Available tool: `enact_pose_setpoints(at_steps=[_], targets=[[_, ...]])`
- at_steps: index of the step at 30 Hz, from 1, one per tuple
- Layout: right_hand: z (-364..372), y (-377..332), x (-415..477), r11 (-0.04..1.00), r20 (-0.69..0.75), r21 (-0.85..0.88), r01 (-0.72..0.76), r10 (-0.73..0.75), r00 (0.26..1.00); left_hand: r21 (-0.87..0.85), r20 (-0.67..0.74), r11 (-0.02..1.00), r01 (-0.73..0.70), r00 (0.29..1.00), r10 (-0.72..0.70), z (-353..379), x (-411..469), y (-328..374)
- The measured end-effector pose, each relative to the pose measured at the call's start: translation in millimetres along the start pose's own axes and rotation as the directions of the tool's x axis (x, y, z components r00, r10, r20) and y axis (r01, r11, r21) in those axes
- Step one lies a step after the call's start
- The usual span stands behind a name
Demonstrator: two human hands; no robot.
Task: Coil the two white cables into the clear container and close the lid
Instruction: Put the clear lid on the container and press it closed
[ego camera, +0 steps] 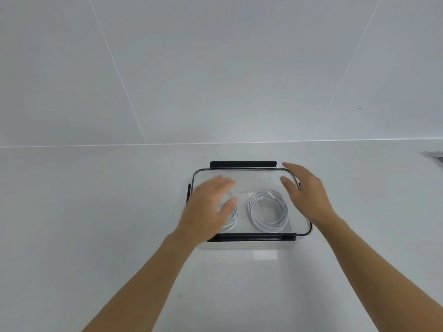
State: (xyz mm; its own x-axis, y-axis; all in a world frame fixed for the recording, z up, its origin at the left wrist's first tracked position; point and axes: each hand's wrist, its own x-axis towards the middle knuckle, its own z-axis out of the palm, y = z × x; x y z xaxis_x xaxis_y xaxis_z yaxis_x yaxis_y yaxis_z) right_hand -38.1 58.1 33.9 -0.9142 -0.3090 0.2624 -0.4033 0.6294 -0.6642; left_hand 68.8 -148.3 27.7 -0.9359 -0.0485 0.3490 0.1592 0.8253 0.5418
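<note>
- Left hand (208, 207): flat, palm down, fingers spread loosely and pointing up and right; holding nothing. Blurred. It lies over the left part of the clear container (302, 232); contact with the lid cannot be told. Bare forearm enters from the bottom left.
- Left cable (232, 220): white coil inside the container, mostly hidden under the left hand.
- Lid (259, 179): clear, seems to sit on top of the container. Black clip bars along the far edge (243, 164) and near edge (254, 236); a short black clip on the left side.
- Right cable (268, 210): white coil in the container's middle, in full sight, apart from the left coil.
- Right hand (305, 191): open wide, palm down, fingers extended over the far right corner of the container; gripping nothing. Forearm enters from the bottom right.
- Surface: pale grey countertop (96, 224), container standing near its back edge.
- Room: wall of large pale tiles (215, 68) with thin seams; a metallic object (435, 155) at the right frame edge, too cropped to identify.
</note>
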Motion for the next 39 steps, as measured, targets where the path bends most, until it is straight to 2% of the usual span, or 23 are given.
enact_pose_setpoints(at_steps=[2,5,9,11,17,20,23,31,39], targets=[[8.6,-6.5,8.2,0.986,0.106,-0.071,0.153,-0.145,0.984,0.056,0.206,0.988,-0.141,0.970,0.127,9.4,-0.6,8.8],[23.4,-9.0,21.5,0.922,0.256,-0.133,0.363,-0.322,0.911,0.062,0.361,0.986,-0.152,0.925,0.120,18.7,0.8,6.1],[42.2,-2.3,35.8,0.863,0.423,-0.243,0.443,-0.317,0.849,0.021,0.540,0.997,-0.075,0.840,0.052,18.2,2.9,1.3],[48.5,1.8,41.3,0.831,0.444,-0.310,0.463,-0.304,0.843,0.083,0.596,0.990,-0.114,0.802,0.043,21.1,-0.3,3.7],[60.0,-1.4,56.6,0.867,0.484,-0.279,0.414,-0.245,0.840,0.271,0.599,0.910,-0.314,0.795,0.096,22.6,-7.2,3.9],[65.4,-2.6,60.2,0.877,0.485,-0.304,0.372,-0.193,0.853,0.323,0.545,0.857,-0.401,0.820,0.178,22.0,-11.8,5.2],[73.9,-4.9,62.0,0.862,0.452,-0.368,0.349,-0.162,0.877,0.412,0.483,0.759,-0.503,0.827,0.286,24.8,-15.0,5.7],[82.5,-8.1,70.0,0.869,0.454,-0.380,0.316,-0.122,0.883,0.475,0.466,0.699,-0.534,0.827,0.315,29.8,-16.2,2.0],[81.0,-7.8,68.1,0.863,0.449,-0.390,0.322,-0.127,0.884,0.449,0.471,0.741,-0.499,0.837,0.278,26.8,-16.0,3.8]])
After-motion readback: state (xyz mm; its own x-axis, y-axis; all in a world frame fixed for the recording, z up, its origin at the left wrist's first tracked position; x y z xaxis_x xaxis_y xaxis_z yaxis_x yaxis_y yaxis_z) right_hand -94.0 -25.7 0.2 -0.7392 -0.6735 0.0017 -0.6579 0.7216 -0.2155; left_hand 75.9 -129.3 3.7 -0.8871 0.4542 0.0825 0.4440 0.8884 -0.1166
